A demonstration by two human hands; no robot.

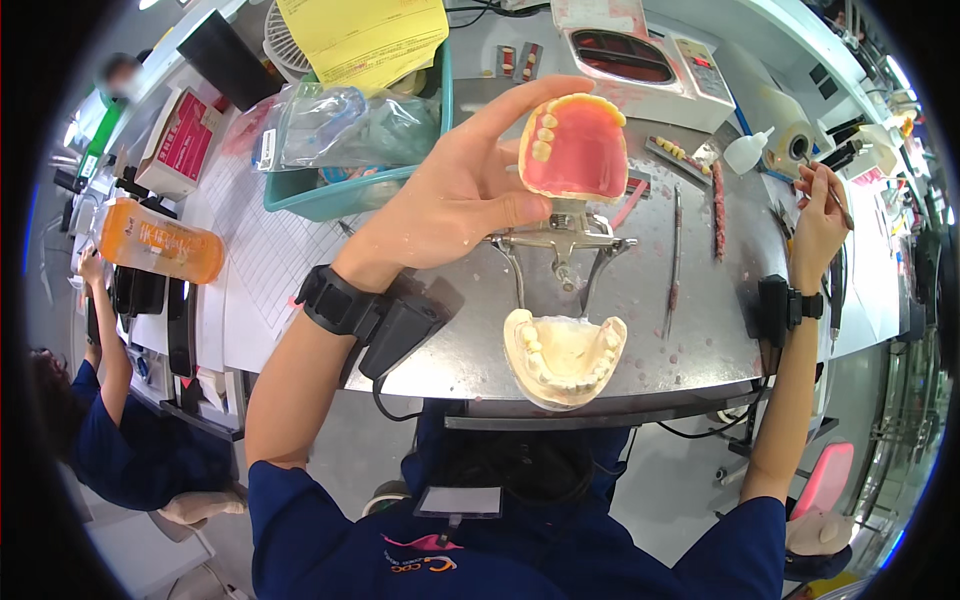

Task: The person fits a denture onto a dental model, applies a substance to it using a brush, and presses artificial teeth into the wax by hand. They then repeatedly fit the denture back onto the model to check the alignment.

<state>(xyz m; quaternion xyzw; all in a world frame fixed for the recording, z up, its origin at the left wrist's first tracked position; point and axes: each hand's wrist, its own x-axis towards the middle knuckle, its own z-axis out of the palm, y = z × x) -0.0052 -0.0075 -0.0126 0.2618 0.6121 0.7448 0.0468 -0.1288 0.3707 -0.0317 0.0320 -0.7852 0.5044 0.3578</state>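
Note:
My left hand (440,205) holds up a pink wax denture base (590,155) with a few pale teeth along its left side, thumb below and index finger over the top. Under it stands a metal articulator (562,245). A cream plaster jaw cast (566,358) with teeth sits at the bench's front edge. Far to the right, my right hand (820,215) pinches a thin metal dental instrument (842,203). Its upper end lies close to a round-mouthed cream device (797,147); whether they touch, I cannot tell.
A teal bin (330,200) with plastic bags and a yellow sheet (365,40) stands left. Beside it is an orange bottle (160,240). A carving tool (675,260), tooth strips (678,158), a white squeeze bottle (748,152) and a wax-stained box (650,70) occupy the metal bench. Another person (115,430) works far left.

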